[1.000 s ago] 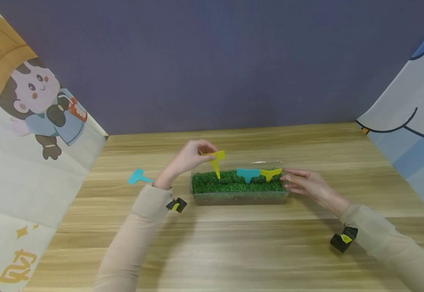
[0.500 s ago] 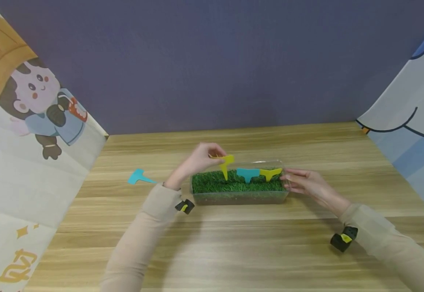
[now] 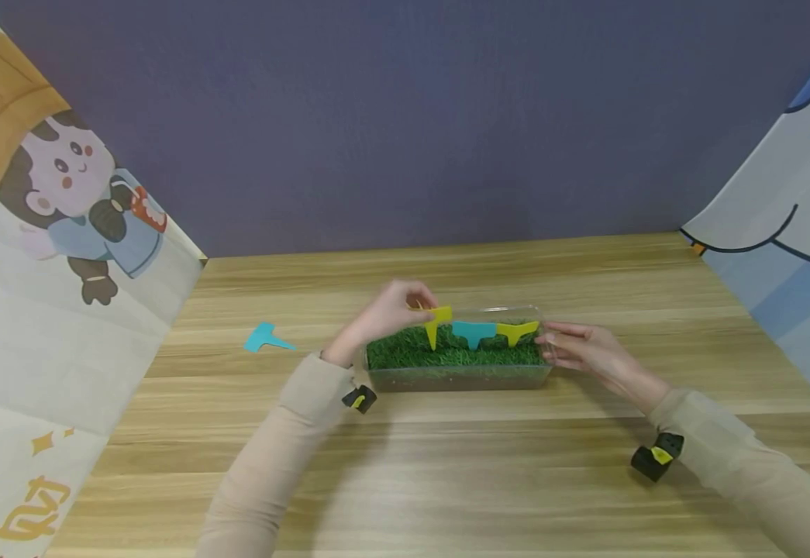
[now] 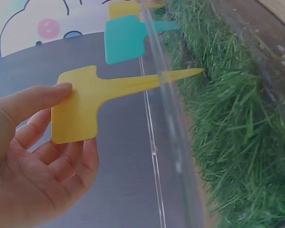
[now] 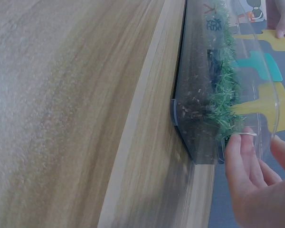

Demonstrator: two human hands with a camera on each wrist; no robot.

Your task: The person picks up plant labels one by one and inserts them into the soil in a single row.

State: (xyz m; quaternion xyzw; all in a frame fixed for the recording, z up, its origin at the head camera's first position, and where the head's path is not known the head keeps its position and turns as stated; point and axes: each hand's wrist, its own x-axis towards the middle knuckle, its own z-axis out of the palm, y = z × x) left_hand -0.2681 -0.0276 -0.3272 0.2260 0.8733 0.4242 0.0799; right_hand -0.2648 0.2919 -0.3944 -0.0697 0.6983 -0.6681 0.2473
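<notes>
My left hand (image 3: 392, 310) pinches the wide head of a yellow T-shaped plant label (image 4: 80, 109) between thumb and fingers. The label's pointed stem angles down into the green grass (image 4: 237, 114) of a clear plastic planter box (image 3: 460, 380), its tip right at the blades. To the right, a blue plant label (image 3: 474, 332) and another yellow plant label (image 3: 518, 332) stand upright in the grass, side by side. At the box's right end, my right hand (image 3: 589, 353) holds the end wall, fingertips low and thumb near the rim in the right wrist view.
A loose blue plant label (image 3: 262, 338) lies flat on the wooden table (image 3: 488, 480), left of the box. Dark soil (image 5: 194, 104) shows through the box wall. A dark panel (image 3: 418, 124) rises behind the table, with printed cartoon sheets at both sides.
My left hand has moved right and down with the yellow plant label, bringing its tip lower, nearer the blue label in the grass. The right hand and the box have stayed put.
</notes>
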